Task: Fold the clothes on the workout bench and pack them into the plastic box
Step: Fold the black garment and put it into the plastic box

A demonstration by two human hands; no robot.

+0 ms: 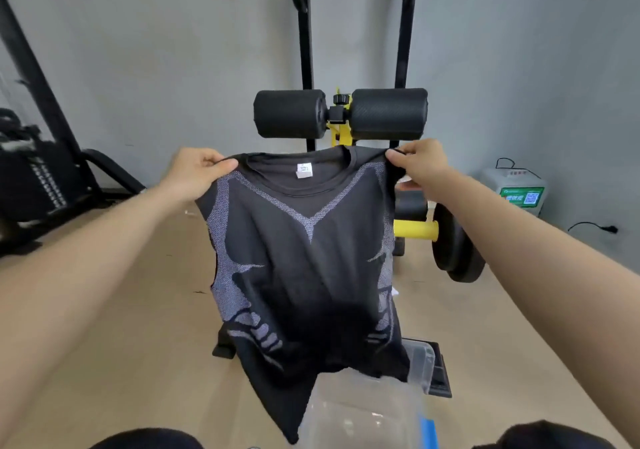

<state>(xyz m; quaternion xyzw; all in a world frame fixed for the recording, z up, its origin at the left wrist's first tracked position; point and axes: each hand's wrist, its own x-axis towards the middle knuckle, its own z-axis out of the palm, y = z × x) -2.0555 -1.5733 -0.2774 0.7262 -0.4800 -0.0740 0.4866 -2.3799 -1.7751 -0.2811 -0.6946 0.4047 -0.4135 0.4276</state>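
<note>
A black sports shirt (pixel 308 275) with grey woven patterns and a white neck label hangs spread out in front of me. My left hand (pixel 194 171) pinches its left shoulder and my right hand (pixel 420 161) pinches its right shoulder, both at the same height. The shirt's hem drapes over the near rim of a clear plastic box (pixel 363 410) at the bottom centre. The workout bench (pixel 415 213) stands behind the shirt and is mostly hidden by it; its black foam rollers (pixel 341 113) and yellow frame show above.
A black weight plate (pixel 457 244) on a yellow bar sticks out to the right of the shirt. A green-and-white appliance (pixel 516 189) with a cable sits by the right wall. Black gym equipment (pixel 34 171) stands at the left. The floor is light wood.
</note>
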